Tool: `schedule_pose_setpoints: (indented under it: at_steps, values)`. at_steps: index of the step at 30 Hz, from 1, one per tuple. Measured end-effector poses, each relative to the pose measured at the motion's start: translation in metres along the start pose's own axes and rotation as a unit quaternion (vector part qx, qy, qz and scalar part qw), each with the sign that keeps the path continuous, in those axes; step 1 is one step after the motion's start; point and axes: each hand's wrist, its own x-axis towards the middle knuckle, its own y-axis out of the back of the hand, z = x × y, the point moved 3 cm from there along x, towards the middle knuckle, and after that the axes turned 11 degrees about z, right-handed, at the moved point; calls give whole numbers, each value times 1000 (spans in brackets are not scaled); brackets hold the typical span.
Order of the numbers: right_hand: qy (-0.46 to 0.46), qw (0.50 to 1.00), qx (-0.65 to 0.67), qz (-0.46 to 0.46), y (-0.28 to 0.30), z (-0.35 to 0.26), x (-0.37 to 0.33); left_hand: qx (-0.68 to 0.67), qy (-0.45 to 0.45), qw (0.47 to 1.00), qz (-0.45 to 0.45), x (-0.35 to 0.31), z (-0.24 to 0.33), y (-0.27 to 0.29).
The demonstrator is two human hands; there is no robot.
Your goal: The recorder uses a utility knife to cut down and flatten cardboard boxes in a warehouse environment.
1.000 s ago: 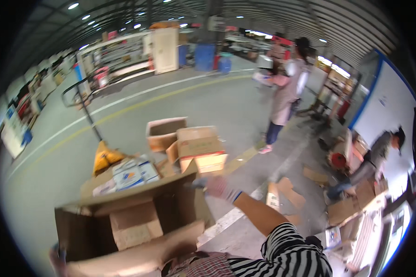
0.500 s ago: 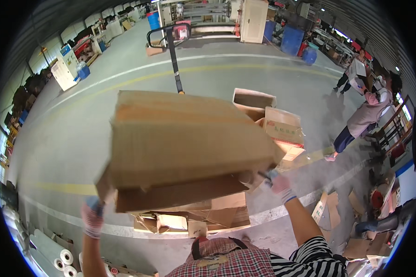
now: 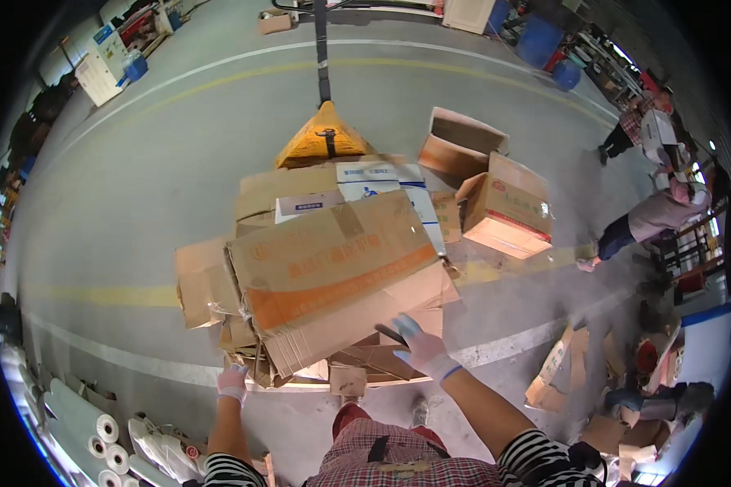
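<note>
A large brown cardboard box (image 3: 333,268) with an orange band lies flattened and tilted on top of a pile of cardboard. My right hand (image 3: 427,351), in a pale glove with bluish fingertips, is over the box's near right edge. Between its thumb and fingers is a slim dark tool (image 3: 390,334), whose kind I cannot make out. My left hand (image 3: 232,381), also gloved, is beside the pile's near left corner with its short-looking fingers apart. Another brown carton piece (image 3: 203,280) sticks out left of the box, and white-and-blue cartons (image 3: 369,180) lie behind it.
Beyond the pile stands a yellow pallet jack (image 3: 326,134) with its black handle raised. Two open cartons (image 3: 508,207) sit on the floor to the right. Two people (image 3: 654,213) are at the far right, one carrying a white box. White rolls (image 3: 85,422) lie at lower left, cardboard scraps (image 3: 556,373) at right.
The large box was held up between both hands; now it rests on the pile, let go. My left hand moved right and the right hand moved left. The view has tilted downward.
</note>
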Motion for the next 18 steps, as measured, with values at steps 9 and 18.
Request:
schedule_pose_setpoints:
  at_steps: [9,18]
  values:
    - [-19,998,-40,-47,-39,-6,98,-96,28,947,305,176,47,111]
    - [-71,990,-82,-94,-138,52,149,-75,1,990,118,273,176,-19]
